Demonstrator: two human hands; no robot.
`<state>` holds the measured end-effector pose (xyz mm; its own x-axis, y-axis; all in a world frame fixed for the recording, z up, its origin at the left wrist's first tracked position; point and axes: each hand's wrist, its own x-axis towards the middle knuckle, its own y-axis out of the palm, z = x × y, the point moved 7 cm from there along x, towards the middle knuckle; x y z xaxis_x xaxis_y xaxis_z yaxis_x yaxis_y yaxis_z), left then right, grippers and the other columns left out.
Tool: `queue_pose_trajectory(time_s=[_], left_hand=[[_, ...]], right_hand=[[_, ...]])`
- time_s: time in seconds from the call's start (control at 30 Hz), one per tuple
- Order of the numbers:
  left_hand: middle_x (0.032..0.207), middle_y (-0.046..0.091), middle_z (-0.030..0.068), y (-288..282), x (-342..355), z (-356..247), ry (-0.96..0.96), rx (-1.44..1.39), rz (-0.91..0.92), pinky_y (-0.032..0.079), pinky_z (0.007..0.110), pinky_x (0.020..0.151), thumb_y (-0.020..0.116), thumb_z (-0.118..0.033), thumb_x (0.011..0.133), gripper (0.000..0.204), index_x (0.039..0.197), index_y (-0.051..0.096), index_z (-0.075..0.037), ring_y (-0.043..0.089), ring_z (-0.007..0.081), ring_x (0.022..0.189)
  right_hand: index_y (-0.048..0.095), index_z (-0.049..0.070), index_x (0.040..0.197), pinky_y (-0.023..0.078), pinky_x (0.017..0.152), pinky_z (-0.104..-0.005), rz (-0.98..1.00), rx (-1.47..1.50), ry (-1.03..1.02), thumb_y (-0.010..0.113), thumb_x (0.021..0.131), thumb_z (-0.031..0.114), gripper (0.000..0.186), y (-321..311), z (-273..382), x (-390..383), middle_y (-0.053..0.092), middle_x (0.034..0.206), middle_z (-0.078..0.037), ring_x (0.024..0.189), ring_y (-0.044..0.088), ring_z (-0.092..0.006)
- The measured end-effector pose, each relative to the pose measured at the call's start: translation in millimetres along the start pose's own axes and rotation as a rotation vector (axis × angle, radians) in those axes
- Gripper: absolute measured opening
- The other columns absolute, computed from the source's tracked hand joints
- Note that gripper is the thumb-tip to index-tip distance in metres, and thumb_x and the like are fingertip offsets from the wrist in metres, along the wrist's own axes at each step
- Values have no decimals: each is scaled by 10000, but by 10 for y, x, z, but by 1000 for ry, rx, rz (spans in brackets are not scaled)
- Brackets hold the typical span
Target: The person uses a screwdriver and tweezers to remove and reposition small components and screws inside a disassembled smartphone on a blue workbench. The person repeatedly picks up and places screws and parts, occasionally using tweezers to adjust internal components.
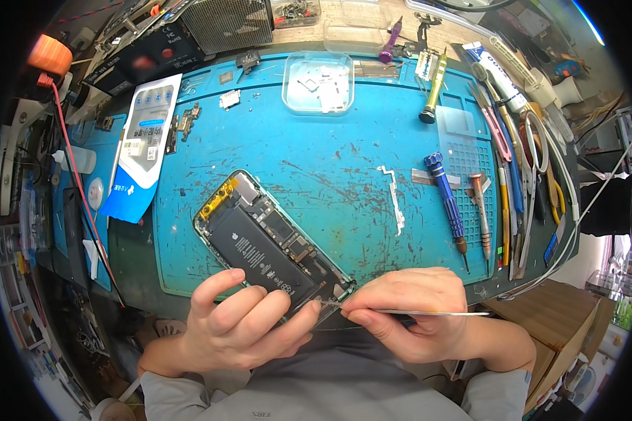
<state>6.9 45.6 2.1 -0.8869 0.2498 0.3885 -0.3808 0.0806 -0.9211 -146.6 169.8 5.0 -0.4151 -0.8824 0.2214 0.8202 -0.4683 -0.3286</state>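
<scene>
An opened smartphone (260, 242) lies slanted at the near edge of the mat, its back off. A black battery (249, 252), the circuit board and a yellow flex piece at the far end show inside it. My left hand (246, 323) is curled round the phone's near end, fingers at its left side and one fingertip at the bottom edge. Slim metal tweezers (428, 313) are pinched in my right hand (411, 309). Their tips meet the phone's bottom edge beside my left fingertip; whether they grip a small part is too fine to tell.
A blue work mat (316, 154) covers the bench. A thin white strip (395, 200), a blue screwdriver (445, 203) and more tools lie right. A clear plastic box (318, 83) with small parts stands at the back. A blue-and-white package (142, 147) lies left.
</scene>
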Motion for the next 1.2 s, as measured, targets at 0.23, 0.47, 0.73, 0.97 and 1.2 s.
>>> queue_pose_trajectory(time_s=[0.23,0.47,0.73,0.97,1.2], left_hand=[[1119,573,-14,-6,0,8,-5,-21,-17,453,481,1038,674,-495,980,312,1183,795,-291,519,189,1045],[1125,576,-9,-6,14,12,-27,-36,-17,452,484,1043,676,-485,977,309,1175,800,-282,521,192,1061],[1170,576,-41,-45,6,14,-44,-14,-25,462,427,1070,723,-434,941,307,1214,783,-308,494,160,1097],[1341,631,39,-151,-2,146,-49,-264,-33,420,473,1146,813,-456,869,576,1366,707,-186,543,230,1197],[1500,593,120,-117,588,468,114,-381,351,321,580,1258,896,-520,711,1007,1527,529,-58,535,351,1416]], right_hand=[[761,1,976,552,566,-333,-9,4,-23,819,870,-6,121,4,-3,-12,768,859,-123,673,727,-268],[760,4,981,555,573,-337,-7,-6,-17,814,876,-3,117,5,2,-15,766,860,-119,684,730,-267],[766,-7,1023,561,589,-320,15,-10,-18,795,911,-1,116,15,20,-34,770,875,-126,697,740,-242],[753,-30,1152,586,733,-313,-260,-76,-60,752,954,-35,198,-574,136,-239,765,995,-137,888,744,-219],[780,94,1114,604,806,-346,-104,-1307,-360,739,801,37,321,-1091,163,-171,726,1104,-57,1011,726,-230]])
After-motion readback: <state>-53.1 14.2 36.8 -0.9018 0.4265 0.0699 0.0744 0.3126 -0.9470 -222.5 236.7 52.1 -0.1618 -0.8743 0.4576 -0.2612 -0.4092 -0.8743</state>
